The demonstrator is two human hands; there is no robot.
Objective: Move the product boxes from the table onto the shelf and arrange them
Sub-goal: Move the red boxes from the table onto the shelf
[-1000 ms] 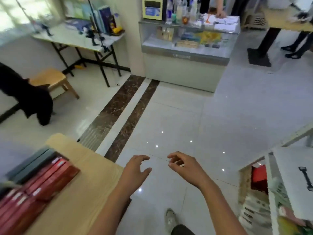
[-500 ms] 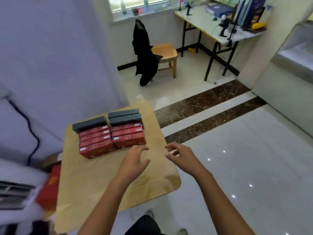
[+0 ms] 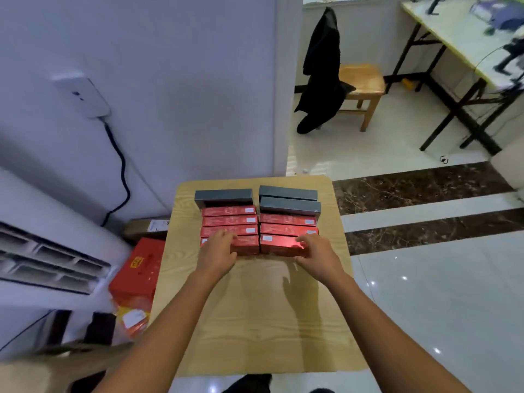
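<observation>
A black jacket (image 3: 321,72) drapes a wooden stool (image 3: 364,80).

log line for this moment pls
left hand: grips front left red box | right hand: grips front right red box | table: other boxes behind

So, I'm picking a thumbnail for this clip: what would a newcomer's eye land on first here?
The block of red boxes in two columns on the far half of the wooden table, with dark grey boxes behind them. Next, the left hand and right hand, each gripping the nearest red box of its column. Further back, a black jacket hangs by a wooden stool.
</observation>
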